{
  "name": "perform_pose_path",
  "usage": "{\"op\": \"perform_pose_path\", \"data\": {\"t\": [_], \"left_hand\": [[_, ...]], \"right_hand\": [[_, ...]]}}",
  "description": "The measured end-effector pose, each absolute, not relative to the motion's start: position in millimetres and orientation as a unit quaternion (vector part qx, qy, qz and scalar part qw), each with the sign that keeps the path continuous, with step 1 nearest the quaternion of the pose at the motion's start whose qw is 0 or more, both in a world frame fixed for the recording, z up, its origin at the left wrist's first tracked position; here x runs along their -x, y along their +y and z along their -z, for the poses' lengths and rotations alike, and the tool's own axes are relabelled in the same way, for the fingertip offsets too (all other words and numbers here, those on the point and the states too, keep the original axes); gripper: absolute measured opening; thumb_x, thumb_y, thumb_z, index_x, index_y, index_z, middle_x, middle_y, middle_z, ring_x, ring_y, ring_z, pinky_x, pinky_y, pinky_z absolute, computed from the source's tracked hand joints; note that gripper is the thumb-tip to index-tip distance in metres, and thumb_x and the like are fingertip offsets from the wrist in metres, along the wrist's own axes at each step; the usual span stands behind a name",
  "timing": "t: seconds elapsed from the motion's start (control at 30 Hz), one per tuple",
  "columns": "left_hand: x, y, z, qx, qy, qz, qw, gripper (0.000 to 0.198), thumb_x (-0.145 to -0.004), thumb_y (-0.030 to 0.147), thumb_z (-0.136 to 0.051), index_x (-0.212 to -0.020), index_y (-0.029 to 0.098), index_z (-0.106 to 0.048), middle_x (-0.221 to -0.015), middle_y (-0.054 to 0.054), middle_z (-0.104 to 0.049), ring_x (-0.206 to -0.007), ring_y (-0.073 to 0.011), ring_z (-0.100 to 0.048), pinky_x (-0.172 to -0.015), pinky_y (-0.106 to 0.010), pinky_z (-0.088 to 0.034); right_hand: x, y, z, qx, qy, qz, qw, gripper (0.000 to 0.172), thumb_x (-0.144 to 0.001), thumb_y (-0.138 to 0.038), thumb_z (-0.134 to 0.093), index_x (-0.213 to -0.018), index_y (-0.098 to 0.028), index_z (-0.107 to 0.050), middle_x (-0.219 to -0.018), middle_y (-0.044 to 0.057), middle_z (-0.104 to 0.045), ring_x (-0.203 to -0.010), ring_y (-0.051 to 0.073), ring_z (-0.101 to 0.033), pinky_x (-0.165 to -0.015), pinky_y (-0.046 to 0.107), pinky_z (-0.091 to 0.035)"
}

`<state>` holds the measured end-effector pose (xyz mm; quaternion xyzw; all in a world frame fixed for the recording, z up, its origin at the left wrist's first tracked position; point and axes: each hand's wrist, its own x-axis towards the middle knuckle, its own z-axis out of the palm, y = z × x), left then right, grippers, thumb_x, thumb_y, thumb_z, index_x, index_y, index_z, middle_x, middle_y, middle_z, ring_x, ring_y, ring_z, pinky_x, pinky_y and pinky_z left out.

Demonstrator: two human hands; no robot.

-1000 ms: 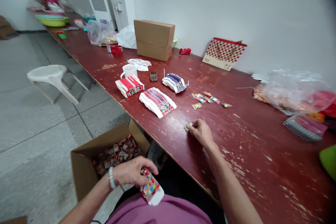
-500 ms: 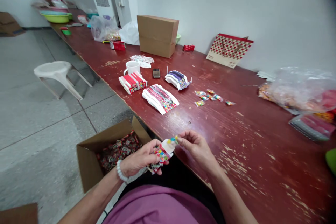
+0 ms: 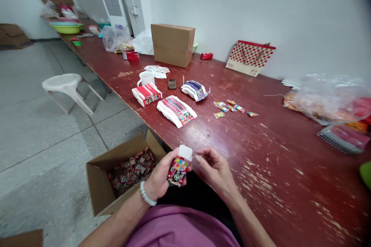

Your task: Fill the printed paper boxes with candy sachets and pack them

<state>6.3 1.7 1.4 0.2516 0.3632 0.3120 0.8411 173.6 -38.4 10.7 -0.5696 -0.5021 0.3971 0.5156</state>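
Observation:
My left hand [image 3: 161, 175] is wrapped round a small red printed candy box [image 3: 178, 170], its white top flap standing up. The box's front faces me, over my lap at the table edge. Just right of the flap is my right hand [image 3: 213, 168], thumb and fingers curled together. Whether anything is between those fingertips is hidden. Farther back on the table lie several wrapped candies [image 3: 222, 109]. A row of flattened red boxes [image 3: 176, 111] and a bundle of purple ones [image 3: 193, 90] lie left of the candies.
An open carton [image 3: 100, 185] full of small dark red packets stands below the table's left edge. On the red table [image 3: 240, 142] are a white mug [image 3: 147, 79], a red-and-white pack [image 3: 147, 94], a closed cardboard box [image 3: 172, 45] and plastic bags [image 3: 333, 96]. A white stool [image 3: 65, 83] stands left.
The yellow-and-blue wrapped candy that my right fingers held at the box opening is out of sight now. My left hand has turned the box more upright, its front towards me.

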Motion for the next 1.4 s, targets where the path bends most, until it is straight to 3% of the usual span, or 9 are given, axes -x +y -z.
{"op": "perform_pose_path", "data": {"t": [0.17, 0.3, 0.43, 0.57, 0.73, 0.87, 1.03, 1.23, 1.4], "left_hand": [[-12, -2, -2, -0.193, 0.395, -0.344, 0.83, 0.03, -0.085, 0.04, -0.062, -0.097, 0.012, -0.065, -0.066, -0.002, -0.067, -0.044, -0.014, -0.059, -0.039, -0.026, -0.051], [-14, -6, 0, -0.225, 0.404, -0.351, 0.814, 0.029, -0.085, 0.04, -0.063, -0.092, 0.013, -0.064, -0.063, -0.002, -0.065, -0.042, -0.0139, -0.057, -0.035, -0.025, -0.049], [-15, -7, -4, -0.25, 0.387, -0.364, 0.81, 0.03, -0.085, 0.04, -0.064, -0.101, 0.014, -0.063, -0.071, -0.002, -0.066, -0.046, -0.0128, -0.059, -0.038, -0.023, -0.05], [-14, -3, -12, -0.254, 0.353, -0.342, 0.833, 0.039, -0.089, 0.048, -0.056, -0.112, 0.017, -0.061, -0.077, -0.003, -0.066, -0.047, -0.0139, -0.061, -0.038, -0.024, -0.05], [-11, 2, -16, -0.274, 0.341, -0.308, 0.845, 0.04, -0.09, 0.05, -0.054, -0.111, 0.018, -0.064, -0.072, 0.0, -0.063, -0.042, -0.0117, -0.057, -0.037, -0.022, -0.047], [-12, 0, -15, -0.341, 0.381, -0.34, 0.789, 0.04, -0.091, 0.045, -0.055, -0.118, 0.018, -0.066, -0.086, -0.004, -0.068, -0.06, -0.0133, -0.062, -0.043, -0.019, -0.048], [-11, -1, -9, -0.344, 0.395, -0.314, 0.792, 0.062, -0.091, 0.062, -0.046, -0.125, 0.015, -0.065, -0.082, -0.008, -0.069, -0.06, -0.014, -0.06, -0.044, -0.02, -0.048], [-8, -3, -7, -0.394, 0.396, -0.315, 0.767, 0.066, -0.091, 0.065, -0.042, -0.127, 0.015, -0.065, -0.077, -0.006, -0.066, -0.058, -0.0134, -0.058, -0.044, -0.02, -0.045], [-4, -3, -12, -0.418, 0.403, -0.319, 0.749, 0.054, -0.09, 0.057, -0.052, -0.117, 0.013, -0.071, -0.074, -0.005, -0.065, -0.061, -0.0143, -0.058, -0.043, -0.02, -0.046]], "right_hand": [[-158, -45, -3, 0.527, -0.528, -0.39, 0.54, 0.016, -0.086, -0.038, -0.067, -0.084, -0.024, -0.074, -0.09, 0.005, -0.063, -0.081, 0.019, -0.061, -0.071, 0.03, -0.049], [-156, -39, 1, 0.505, -0.469, -0.485, 0.538, 0.017, -0.08, -0.038, -0.073, -0.082, -0.021, -0.072, -0.087, 0.003, -0.064, -0.074, 0.016, -0.061, -0.068, 0.029, -0.05], [-159, -31, 4, 0.483, -0.394, -0.544, 0.562, 0.042, -0.07, -0.038, -0.082, -0.105, -0.023, -0.066, -0.087, 0.002, -0.069, -0.072, 0.016, -0.063, -0.066, 0.028, -0.052], [-167, -30, -4, 0.505, -0.487, -0.504, 0.504, 0.024, -0.082, -0.042, -0.071, -0.085, -0.018, -0.07, -0.08, 0.005, -0.071, -0.066, 0.017, -0.064, -0.064, 0.03, -0.051], [-176, -30, -18, 0.515, -0.637, -0.373, 0.435, 0.017, -0.086, -0.038, -0.068, -0.087, -0.021, -0.074, -0.089, 0.004, -0.073, -0.082, 0.019, -0.066, -0.076, 0.03, -0.049], [-170, -25, -13, 0.539, -0.533, -0.465, 0.458, 0.023, -0.082, -0.042, -0.072, -0.08, -0.019, -0.07, -0.074, 0.002, -0.071, -0.063, 0.015, -0.062, -0.059, 0.026, -0.047], [-163, -21, -9, 0.459, -0.426, -0.603, 0.494, 0.026, -0.075, -0.039, -0.081, -0.083, -0.017, -0.07, -0.088, 0.006, -0.076, -0.073, 0.02, -0.07, -0.067, 0.032, -0.054], [-162, -21, -7, 0.404, -0.358, -0.657, 0.526, 0.015, -0.073, -0.026, -0.083, -0.075, -0.018, -0.071, -0.089, 0.006, -0.077, -0.075, 0.02, -0.071, -0.072, 0.035, -0.054], [-159, -24, -4, 0.452, -0.407, -0.598, 0.522, 0.016, -0.074, -0.032, -0.081, -0.074, -0.019, -0.073, -0.085, 0.004, -0.075, -0.071, 0.017, -0.066, -0.068, 0.031, -0.052]]}}
